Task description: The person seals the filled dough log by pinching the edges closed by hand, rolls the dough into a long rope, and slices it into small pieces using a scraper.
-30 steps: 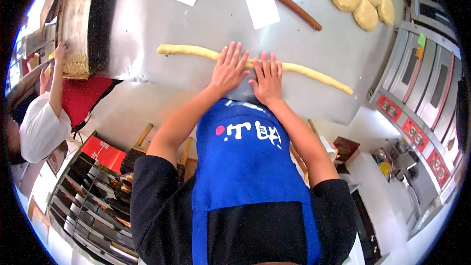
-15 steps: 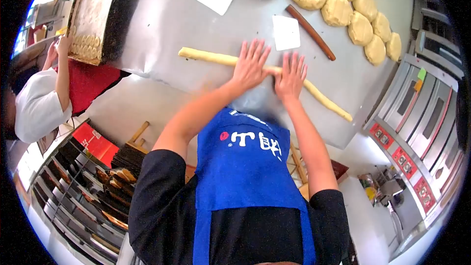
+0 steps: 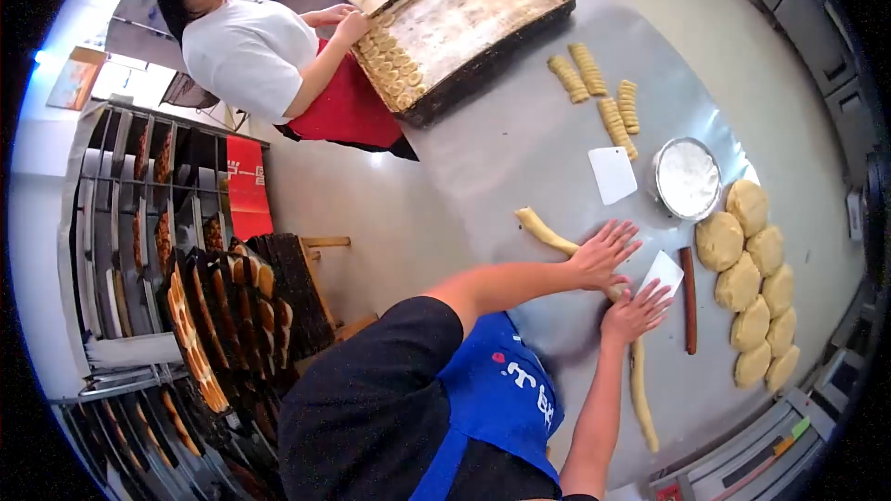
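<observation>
Swinging round in the last second, the view now takes in way more of the co-worker [image 3: 249, 56] and the baking tray [image 3: 492, 5]. I read that as a head turn, not a change in the handwork, since the dough rope [image 3: 639, 380] is still under the left hand [image 3: 603, 257] and right hand [image 3: 635, 315]. So the work on it looks to be carrying on as it was. It's lying on the tabletop [image 3: 520, 139], on the near side of the brown rod [image 3: 689, 306]. Both hands are palm down over it, fingers spread, nothing clenched or pinched. One white scraper [image 3: 663, 275] sits just beside the rod, and the round dough lumps [image 3: 740, 283] are over on the rod's far side.

As for direction, it's a long skinny thing with a bend in it: the lower stretch runs roughly parallel to the rod, while the upper end angles off away from the rod. Fair warning, the hands cover most of the middle, so I can't tell how even it is there.
</observation>
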A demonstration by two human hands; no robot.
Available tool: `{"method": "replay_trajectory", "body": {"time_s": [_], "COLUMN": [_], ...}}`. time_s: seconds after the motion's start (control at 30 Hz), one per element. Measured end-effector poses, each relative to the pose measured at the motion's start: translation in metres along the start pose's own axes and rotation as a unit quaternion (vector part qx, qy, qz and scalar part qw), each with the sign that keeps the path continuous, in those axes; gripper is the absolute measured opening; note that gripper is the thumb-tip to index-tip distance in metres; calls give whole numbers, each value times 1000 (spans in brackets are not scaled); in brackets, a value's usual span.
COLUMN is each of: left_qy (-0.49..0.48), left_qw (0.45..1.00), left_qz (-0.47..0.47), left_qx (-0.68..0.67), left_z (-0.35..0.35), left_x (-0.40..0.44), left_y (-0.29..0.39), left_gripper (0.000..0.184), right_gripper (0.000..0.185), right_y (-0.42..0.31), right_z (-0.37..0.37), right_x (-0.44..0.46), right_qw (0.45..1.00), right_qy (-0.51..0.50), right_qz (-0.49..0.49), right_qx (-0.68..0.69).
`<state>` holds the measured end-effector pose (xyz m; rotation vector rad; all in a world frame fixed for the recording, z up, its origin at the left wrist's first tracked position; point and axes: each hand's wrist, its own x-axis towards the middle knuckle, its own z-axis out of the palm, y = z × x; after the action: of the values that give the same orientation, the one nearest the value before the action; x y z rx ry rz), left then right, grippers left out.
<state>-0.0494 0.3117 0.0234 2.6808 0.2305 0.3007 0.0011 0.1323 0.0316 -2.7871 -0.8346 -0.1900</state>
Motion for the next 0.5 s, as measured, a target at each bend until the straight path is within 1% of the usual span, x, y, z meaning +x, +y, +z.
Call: {"method": "replay_trajectory", "body": {"time_s": [0.07,0.13,0.2,0.33,0.4,0.43,0.47,0.5], "left_qy": [-44,-39,-111,-111,-105,-96,-95,-77], "left_qw": [998,999,993,994,994,995,995,996], "left_qz": [-25,-12,-21,2,-12,7,7,17], "left_qx": [21,19,-29,7,34,20,21,28], "left_z": [-7,-10,-18,-28,-30,-29,-27,-26], "left_x": [-12,-40,-66,-80,-72,-67,-59,-47], "left_y": [6,14,21,2,-17,-23,-29,-32], "left_gripper": [92,90,87,89,92,93,93,92], "right_gripper": [69,70,71,73,74,73,73,71], "right_y": [6,5,4,-11,-21,-25,-27,-27], "right_z": [-2,-7,-15,-29,-24,-18,-11,-3], "right_x": [-11,-37,-62,-68,-56,-50,-40,-28], "right_qw": [997,993,991,992,983,980,980,987], "right_qy": [-53,-87,-91,-77,-121,-133,-132,-100], "right_qz": [-53,-81,-100,-90,-124,-136,-137,-121], "right_qx": [-34,-21,14,43,60,58,58,32]}}
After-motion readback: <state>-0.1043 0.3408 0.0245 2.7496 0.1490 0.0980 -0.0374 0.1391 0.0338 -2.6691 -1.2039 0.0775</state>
